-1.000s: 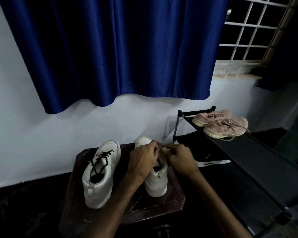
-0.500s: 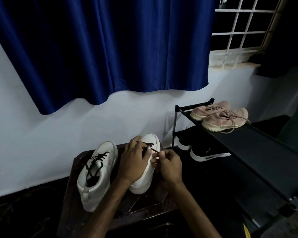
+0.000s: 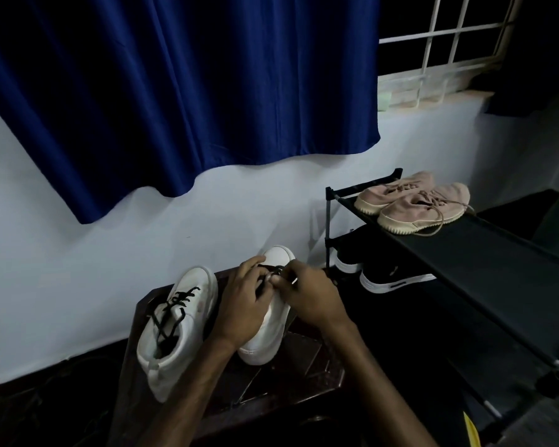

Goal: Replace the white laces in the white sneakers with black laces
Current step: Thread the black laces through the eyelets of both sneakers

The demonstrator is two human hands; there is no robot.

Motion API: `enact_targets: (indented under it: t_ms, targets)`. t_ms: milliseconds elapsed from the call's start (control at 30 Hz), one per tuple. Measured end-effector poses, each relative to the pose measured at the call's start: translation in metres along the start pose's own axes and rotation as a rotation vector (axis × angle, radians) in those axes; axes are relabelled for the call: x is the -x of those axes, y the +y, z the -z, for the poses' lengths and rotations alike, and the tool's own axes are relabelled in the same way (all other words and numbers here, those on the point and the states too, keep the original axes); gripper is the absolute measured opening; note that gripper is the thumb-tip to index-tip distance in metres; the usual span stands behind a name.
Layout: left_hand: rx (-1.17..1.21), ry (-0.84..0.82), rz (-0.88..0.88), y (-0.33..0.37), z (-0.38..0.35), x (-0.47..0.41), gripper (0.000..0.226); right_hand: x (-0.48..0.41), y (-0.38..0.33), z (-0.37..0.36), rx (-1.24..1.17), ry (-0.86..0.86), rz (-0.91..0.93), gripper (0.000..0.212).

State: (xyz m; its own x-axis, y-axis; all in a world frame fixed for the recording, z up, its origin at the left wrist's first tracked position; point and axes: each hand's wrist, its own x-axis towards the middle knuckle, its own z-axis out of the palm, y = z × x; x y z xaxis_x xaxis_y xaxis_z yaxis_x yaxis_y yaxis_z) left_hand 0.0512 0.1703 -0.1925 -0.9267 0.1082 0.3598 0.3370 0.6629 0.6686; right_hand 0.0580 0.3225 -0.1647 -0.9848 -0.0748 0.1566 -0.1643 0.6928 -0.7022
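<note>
Low middle: the left hand (image 3: 242, 304) and right hand (image 3: 313, 298) now pinch the black lace (image 3: 273, 271) nearer the sneaker (image 3: 271, 333) toe, so I think lacing is just starting.

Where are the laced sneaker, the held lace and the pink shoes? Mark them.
laced sneaker (image 3: 199, 280): head view, toe cap.
held lace (image 3: 273, 271): head view, exposed strand.
pink shoes (image 3: 423, 211): head view, nearer shoe's upper.

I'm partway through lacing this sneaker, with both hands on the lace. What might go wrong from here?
1. The left hand and right hand pinch the black lace over the white sneaker, covering the eyelets in dim light, so one may get skipped.
2. That sneaker stands fairly near the right edge of the small wooden table; a hard tug might slide it off.
3. The laced sneaker lies close beside the left forearm and might get nudged.
</note>
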Motion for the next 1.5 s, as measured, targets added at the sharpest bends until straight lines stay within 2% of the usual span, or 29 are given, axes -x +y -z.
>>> enact_targets:
  t_ms: [100,233,333,400,567,733,833,933,967,1033,1167,1300,1400,1500]
  targets:
    - [0.001,0.012,0.000,-0.001,-0.001,-0.001,0.048,-0.005,0.001,-0.005,-0.092,0.057,0.018,0.019]
    - [-0.005,0.011,0.006,-0.001,0.000,-0.001,0.051,-0.005,0.000,-0.001,-0.291,0.044,0.010,0.018]
    - [-0.014,0.024,-0.006,-0.001,0.002,0.000,0.052,-0.003,0.000,0.003,-0.121,0.042,0.014,0.039]
    - [-0.012,0.023,-0.010,0.000,0.002,0.000,0.049,-0.005,0.001,0.003,-0.010,0.052,0.024,0.033]
    - [-0.025,0.039,-0.019,-0.001,0.000,0.000,0.049,-0.007,0.001,-0.002,-0.003,0.051,0.085,0.009]
    - [-0.088,0.050,-0.042,0.006,0.000,0.002,0.053,0.000,0.013,0.004,0.093,0.013,0.109,0.009]
    - [-0.099,0.062,-0.042,0.009,0.001,0.003,0.054,0.007,0.025,0.022,0.257,-0.182,0.014,0.015]
    - [-0.064,0.056,-0.028,0.011,0.001,0.002,0.054,0.009,0.032,0.034,0.249,-0.407,-0.102,0.016]
    - [-0.050,0.050,-0.021,0.012,0.002,0.002,0.054,0.007,0.031,0.036,0.254,-0.401,-0.102,0.015]
    - [-0.038,0.041,-0.009,0.012,0.002,0.002,0.056,-0.001,0.027,0.037,0.248,-0.280,-0.032,0.017]
    - [-0.040,0.028,0.007,0.011,0.003,0.003,0.059,-0.008,0.008,0.020,-0.122,-0.150,0.074,0.023]
    - [-0.043,0.021,0.019,0.011,0.004,0.003,0.060,-0.011,0.006,0.002,-0.098,-0.032,0.079,0.013]
    - [-0.059,0.022,0.016,0.011,0.004,0.003,0.059,-0.005,0.014,0.006,-0.007,-0.125,0.031,0.007]
    - [-0.044,0.034,0.007,0.010,0.003,0.002,0.055,0.007,0.028,0.027,0.202,-0.423,-0.046,0.010]
